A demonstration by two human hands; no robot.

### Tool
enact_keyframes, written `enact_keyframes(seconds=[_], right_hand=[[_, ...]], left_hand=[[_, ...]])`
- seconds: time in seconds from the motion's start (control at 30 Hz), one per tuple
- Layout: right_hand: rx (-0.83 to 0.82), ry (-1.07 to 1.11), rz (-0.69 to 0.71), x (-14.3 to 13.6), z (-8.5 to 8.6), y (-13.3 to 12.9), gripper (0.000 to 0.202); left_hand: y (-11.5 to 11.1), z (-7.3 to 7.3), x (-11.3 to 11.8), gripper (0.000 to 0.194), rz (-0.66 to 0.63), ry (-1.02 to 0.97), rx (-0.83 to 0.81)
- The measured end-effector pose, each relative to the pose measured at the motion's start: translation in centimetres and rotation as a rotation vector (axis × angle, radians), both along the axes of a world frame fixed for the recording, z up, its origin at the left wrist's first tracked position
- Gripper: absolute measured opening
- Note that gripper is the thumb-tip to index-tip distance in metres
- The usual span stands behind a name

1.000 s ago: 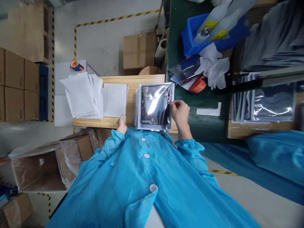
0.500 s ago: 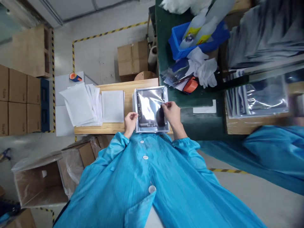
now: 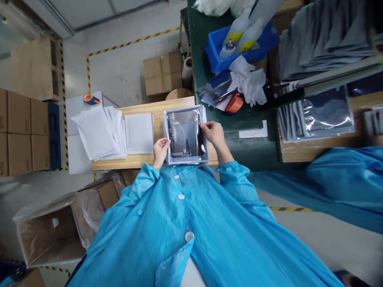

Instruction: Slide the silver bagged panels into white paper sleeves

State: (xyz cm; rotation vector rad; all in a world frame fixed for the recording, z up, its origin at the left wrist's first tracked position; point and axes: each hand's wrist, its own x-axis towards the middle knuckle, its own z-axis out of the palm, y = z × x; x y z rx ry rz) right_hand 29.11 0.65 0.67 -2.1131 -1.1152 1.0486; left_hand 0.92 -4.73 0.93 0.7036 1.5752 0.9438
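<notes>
In front of my body, a flat dark panel in a shiny clear plastic bag [image 3: 185, 133] lies on top of similar silvery bags. My right hand [image 3: 214, 132] pinches the bag's film at its right edge, thumb and index finger together. At the left edge, my left hand [image 3: 160, 150] has its fingertips closed on the bag's margin. Just left of this hand is a neat stack of white sheets or envelopes [image 3: 139, 133]. A looser, fanned pile of white envelopes [image 3: 100, 133] lies farther left.
The wooden board [image 3: 173, 104] meets a green table [image 3: 206, 115] on the right. There, a blue bin [image 3: 213, 57] holds bottles, near white gloves [image 3: 248, 81] and an orange tape dispenser [image 3: 235, 103]. More bagged panels [image 3: 327, 113] stand by a co-worker's blue sleeve [image 3: 344, 175]. Cartons [image 3: 163, 73] sit on the floor.
The broad glare on the film has shrunk to a streak near its right side, so the dark panel shows more clearly. Both hands keep their places at the bag's edges; the view has shifted slightly.
</notes>
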Motion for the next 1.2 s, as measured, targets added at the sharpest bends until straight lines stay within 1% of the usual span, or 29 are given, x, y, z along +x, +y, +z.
enact_keyframes(seconds=[0.07, 0.13, 0.27, 0.33, 0.4, 0.47, 0.53, 0.6, 0.67, 0.73, 0.8, 0.83, 0.9, 0.93, 1.0, 1.03, 1.07, 1.1, 1.13, 1.2], right_hand=[[0.006, -0.003, 0.041, 0.1, 0.5, -0.1, 0.030], [0.044, 0.015, 0.054, 0.2, 1.2, -0.3, 0.032], [0.143, 0.057, 0.014, -0.8, 2.7, -1.4, 0.034], [0.177, 0.135, -0.010, -1.6, 3.4, -2.1, 0.040], [0.193, 0.213, 0.010, -2.4, 4.1, -2.9, 0.050], [0.213, 0.242, 0.047, -3.1, 4.9, -3.6, 0.059], [0.250, 0.256, 0.026, -3.4, 5.6, -4.5, 0.062], [0.289, 0.324, -0.073, -3.3, 6.4, -5.4, 0.057], [0.321, 0.433, -0.228, -2.3, 7.1, -6.3, 0.052], [0.364, 0.535, -0.432, -0.5, 7.6, -7.3, 0.052], [0.390, 0.591, -0.630, 2.1, 7.8, -8.3, 0.053], [0.386, 0.580, -0.687, 3.5, 7.8, -8.8, 0.049], [0.382, 0.493, -0.752, 6.1, 7.8, -9.9, 0.038], [0.376, 0.450, -0.782, 7.2, 7.7, -10.5, 0.033], [0.358, 0.384, -0.837, 8.7, 7.7, -11.8, 0.028], [0.341, 0.368, -0.852, 9.1, 7.7, -12.4, 0.027], [0.317, 0.359, -0.856, 9.2, 7.8, -13.0, 0.027], [0.284, 0.356, -0.847, 9.2, 7.9, -13.5, 0.028], [0.245, 0.354, -0.827, 9.1, 8.0, -14.1, 0.028], [0.167, 0.309, -0.754, 8.8, 8.5, -14.9, 0.029]], left_hand=[[0.2, -0.1, -0.2, 0.025, -0.006, -0.001, -0.012], [0.3, -0.1, -0.4, 0.026, -0.011, -0.017, -0.024], [0.3, -0.5, -0.5, 0.031, -0.032, -0.062, -0.029], [0.3, -0.7, -0.5, 0.032, -0.036, -0.070, -0.019], [0.4, -1.0, -0.4, 0.034, -0.027, -0.088, -0.016], [0.5, -1.3, -0.3, 0.037, -0.010, -0.114, -0.019], [0.5, -1.4, -0.3, 0.039, 0.001, -0.132, -0.029], [0.5, -1.4, -0.3, 0.039, 0.004, -0.141, -0.047], [0.3, -1.3, -0.5, 0.035, 0.005, -0.110, -0.046], [0.2, -1.1, -0.8, 0.026, 0.002, -0.023, -0.024], [0.6, -0.9, -1.1, 0.016, -0.018, 0.078, -0.020], [1.0, -0.8, -1.3, 0.013, -0.029, 0.125, -0.028], [2.0, -0.2, -1.5, 0.008, -0.068, 0.220, -0.036], [2.6, 0.3, -1.4, 0.009, -0.088, 0.292, -0.020], [3.4, 1.7, -0.6, 0.021, -0.115, 0.519, 0.065], [3.4, 2.5, 0.2, 0.029, -0.143, 0.654, 0.126], [3.2, 3.4, 1.3, 0.035, -0.202, 0.776, 0.192], [2.7, 4.1, 2.7, 0.037, -0.296, 0.870, 0.252], [1.9, 4.8, 4.1, 0.037, -0.427, 0.923, 0.297], [0.2, 5.6, 7.0, 0.038, -0.726, 0.928, 0.322]])
